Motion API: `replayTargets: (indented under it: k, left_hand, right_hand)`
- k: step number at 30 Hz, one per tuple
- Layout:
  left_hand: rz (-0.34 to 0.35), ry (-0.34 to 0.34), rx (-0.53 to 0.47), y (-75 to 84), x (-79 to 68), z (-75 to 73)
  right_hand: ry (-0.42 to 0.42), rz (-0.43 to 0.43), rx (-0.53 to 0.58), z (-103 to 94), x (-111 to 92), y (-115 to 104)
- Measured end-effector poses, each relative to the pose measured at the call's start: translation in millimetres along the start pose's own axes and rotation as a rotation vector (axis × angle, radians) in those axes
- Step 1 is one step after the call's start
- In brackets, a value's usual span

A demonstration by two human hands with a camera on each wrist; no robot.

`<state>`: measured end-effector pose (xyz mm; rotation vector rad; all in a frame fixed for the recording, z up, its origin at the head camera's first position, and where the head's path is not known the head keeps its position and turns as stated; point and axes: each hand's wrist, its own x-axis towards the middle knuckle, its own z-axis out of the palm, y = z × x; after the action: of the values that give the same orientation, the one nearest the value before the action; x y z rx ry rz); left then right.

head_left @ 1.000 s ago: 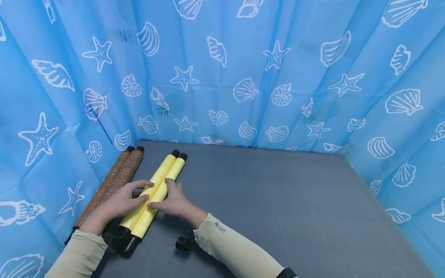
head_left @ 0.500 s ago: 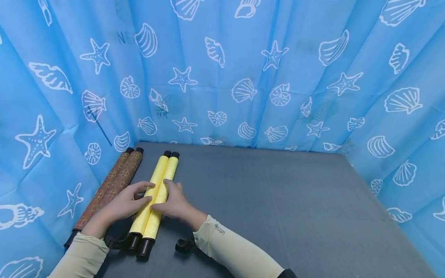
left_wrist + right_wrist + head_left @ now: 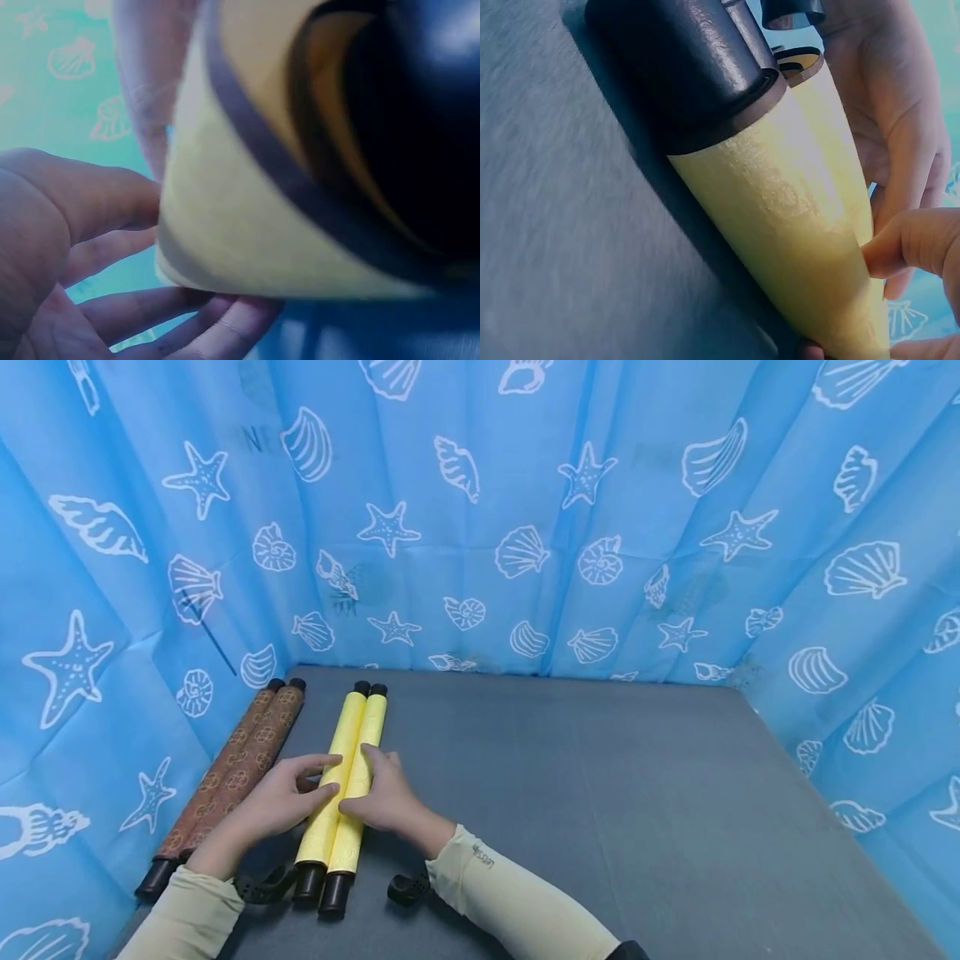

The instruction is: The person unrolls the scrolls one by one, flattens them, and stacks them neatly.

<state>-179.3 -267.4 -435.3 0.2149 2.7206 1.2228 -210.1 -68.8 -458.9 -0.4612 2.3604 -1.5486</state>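
Note:
A yellow scroll lies on the grey table as two rolls side by side, black knobs at their ends. My left hand holds the left roll, thumb on top and fingers reaching round its far part. From the other side, my right hand grips the right roll between thumb and fingers. Layered paper around a black rod shows at the end of the scroll in the left wrist view. In the right wrist view a thumb presses the yellow surface. The undersides of the rolls are hidden.
A brown patterned scroll, also two rolls with black ends, lies left of the yellow one, partly behind my left forearm. A blue curtain with white shells and starfish hangs around the table at the back and sides.
Both hands have turned the yellow scroll: its near ends swung right and its far ends shifted left, so it points more straight away from me. The hands moved slightly right with it.

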Motion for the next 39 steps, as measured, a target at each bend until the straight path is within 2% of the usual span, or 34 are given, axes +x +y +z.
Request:
replayTargets:
  k: [7, 14, 20, 28, 34, 39]
  left_hand:
    - [0.097, 0.031, 0.007, 15.7, 14.9, 18.0]
    - [0.134, 0.034, -0.025, 39.5, 31.7, 40.4]
    - [0.162, 0.007, -0.057, 58.0, 45.9, 59.7]
    - [0.214, -0.041, -0.094, 84.3, 61.8, 85.4]
    - [0.217, -0.063, -0.116, 103.3, 75.7, 108.6]
    - [0.216, -0.078, -0.120, 118.0, 81.4, 124.8]
  right_hand:
    - [0.030, -0.020, -0.036, -29.1, -9.0, 6.4]
    - [0.044, -0.044, -0.088, -68.0, -21.1, 11.2]
    - [0.061, -0.044, -0.118, -98.6, -34.1, 19.4]
    - [0.069, -0.048, -0.088, -134.1, -53.5, 33.0]
    - [0.105, -0.032, -0.130, -156.8, -66.9, 41.2]
    - [0.126, -0.025, -0.184, -174.0, -77.5, 46.9]
